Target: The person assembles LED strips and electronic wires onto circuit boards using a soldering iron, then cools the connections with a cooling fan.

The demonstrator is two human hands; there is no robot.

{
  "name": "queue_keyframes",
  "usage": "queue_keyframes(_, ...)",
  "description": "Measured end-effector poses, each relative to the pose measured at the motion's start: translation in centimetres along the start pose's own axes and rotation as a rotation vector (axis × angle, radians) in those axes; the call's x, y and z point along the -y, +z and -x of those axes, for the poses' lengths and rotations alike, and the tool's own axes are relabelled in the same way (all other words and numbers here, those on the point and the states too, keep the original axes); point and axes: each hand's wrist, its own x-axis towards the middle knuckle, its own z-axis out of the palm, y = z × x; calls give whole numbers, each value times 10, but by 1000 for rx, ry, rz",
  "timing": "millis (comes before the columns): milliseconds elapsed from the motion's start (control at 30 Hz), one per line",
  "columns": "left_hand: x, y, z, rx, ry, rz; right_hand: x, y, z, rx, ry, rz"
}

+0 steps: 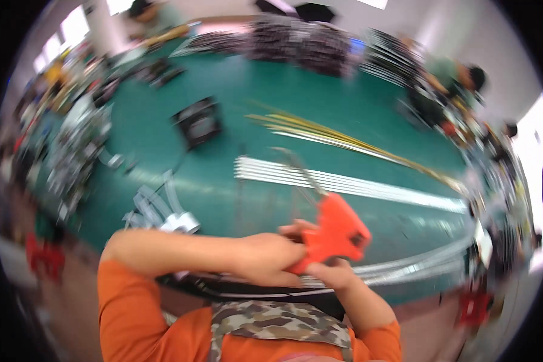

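Note:
An orange-red pistol-shaped tool (pixel 341 228) is held above the table's near edge. A thin metal part (pixel 308 176) extends from it up and to the left; blur hides its exact kind. My left hand (pixel 274 258) reaches across from the left and is closed around the tool's handle. At the tool's lower end, my right hand (pixel 333 274) grips close to my left fingertips, its fingers partly hidden. Just beyond the tool lies a row of white strips (pixel 356 184). Long silvery strips (pixel 410 260) run right from beside my right hand.
Yellow strips (pixel 344 140) lie farther across the green table (pixel 223 75), with a black square frame (pixel 198 122) to their left. Clear and white pieces (pixel 178 222) sit near my left forearm. Dark stacks (pixel 298 45) line the far edge. Other people (pixel 455 78) work around the table.

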Motion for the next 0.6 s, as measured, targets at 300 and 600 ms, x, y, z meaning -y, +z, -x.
queue_keyframes(300, 36, -56, 90, -23, -477, -360, 5, -13, 1, -445, 82, -173)
queue_keyframes(600, 206, -113, 299, -652, -1179, -788, 1, -22, -5, -580, 58, -159)
